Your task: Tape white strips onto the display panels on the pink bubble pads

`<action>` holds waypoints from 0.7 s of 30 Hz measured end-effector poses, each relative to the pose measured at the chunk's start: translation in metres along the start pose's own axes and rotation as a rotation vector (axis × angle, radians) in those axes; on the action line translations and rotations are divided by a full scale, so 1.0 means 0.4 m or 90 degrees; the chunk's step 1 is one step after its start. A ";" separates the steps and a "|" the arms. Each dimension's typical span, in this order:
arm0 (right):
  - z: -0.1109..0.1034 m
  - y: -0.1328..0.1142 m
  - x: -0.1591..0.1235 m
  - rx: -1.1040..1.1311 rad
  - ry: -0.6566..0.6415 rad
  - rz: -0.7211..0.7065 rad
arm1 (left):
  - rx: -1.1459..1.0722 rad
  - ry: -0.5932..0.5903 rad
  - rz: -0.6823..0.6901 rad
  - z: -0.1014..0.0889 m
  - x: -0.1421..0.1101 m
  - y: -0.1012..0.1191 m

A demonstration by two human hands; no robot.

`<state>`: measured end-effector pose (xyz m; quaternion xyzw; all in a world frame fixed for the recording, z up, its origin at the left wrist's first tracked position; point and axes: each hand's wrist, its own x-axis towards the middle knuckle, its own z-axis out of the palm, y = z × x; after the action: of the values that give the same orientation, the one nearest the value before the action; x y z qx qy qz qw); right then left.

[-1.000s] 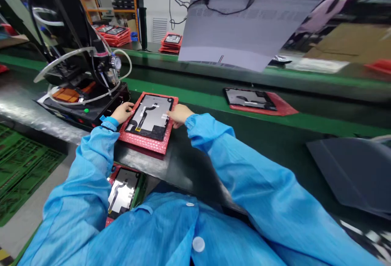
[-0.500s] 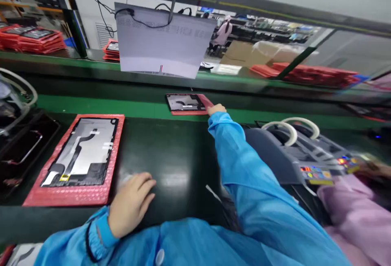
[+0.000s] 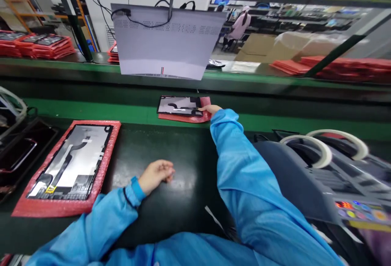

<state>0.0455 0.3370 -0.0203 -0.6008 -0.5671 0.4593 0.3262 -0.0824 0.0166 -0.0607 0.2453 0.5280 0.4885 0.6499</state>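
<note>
At the far side of the bench, my right hand (image 3: 211,109) grips the right end of a tablet screen panel (image 3: 180,106), thumb on top. The panel lies back side up on a red bubble-wrap bag (image 3: 206,116). My left hand (image 3: 157,174) hovers over the dark bench mat, fingers curled in and nothing visible in them. Left of it, apart from the hand, a second tablet screen panel (image 3: 80,156) with a dark flex cable rests on its own red bubble-wrap bag (image 3: 55,209).
Grey tape dispensers (image 3: 293,176) with white tape rolls stand at the right. A black machine base (image 3: 24,156) with a hose is at the left. A white monitor-like panel (image 3: 165,46) hangs ahead. Red bags (image 3: 50,48) are stacked on the back shelf.
My view has swung right. Both hands left the near panel; my right hand reached the far panel and now holds its end, turning it slightly. My left hand moved right and its fingers curled.
</note>
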 end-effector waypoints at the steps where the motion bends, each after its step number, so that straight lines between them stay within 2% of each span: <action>1: 0.010 -0.010 -0.034 0.014 -0.025 0.017 | -0.068 0.019 -0.015 0.014 0.024 0.016; 3: 0.031 -0.019 -0.120 0.095 -0.083 0.059 | -0.183 0.071 -0.030 0.036 0.067 0.053; 5: 0.047 -0.006 -0.232 0.234 -0.114 0.100 | -0.263 0.123 -0.027 0.047 0.099 0.086; 8: 0.051 0.061 -0.441 0.412 -0.077 0.111 | -0.332 0.177 0.031 0.040 0.118 0.111; 11: 0.045 0.147 -0.661 0.474 -0.056 0.172 | -0.295 0.243 0.094 0.018 0.096 0.102; 14: 0.040 0.208 -0.838 0.508 -0.086 0.230 | -0.142 0.226 0.081 -0.005 0.046 0.082; 16: 0.026 0.230 -0.914 0.494 -0.194 0.240 | -0.033 0.188 0.053 -0.017 0.012 0.075; 19: -0.040 0.252 -0.962 0.375 -0.423 0.247 | 0.114 0.177 0.033 -0.036 -0.015 0.075; 20: -0.077 0.261 -0.963 0.333 -0.431 0.232 | 0.157 0.180 0.035 -0.044 -0.014 0.078; 21: -0.121 0.273 -0.957 0.303 -0.376 0.203 | 0.197 0.184 0.041 -0.054 -0.008 0.081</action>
<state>0.1566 -0.0482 -0.0327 -0.4313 -0.4141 0.7752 0.2039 -0.1143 0.0225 -0.0393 0.2868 0.6762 0.4522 0.5060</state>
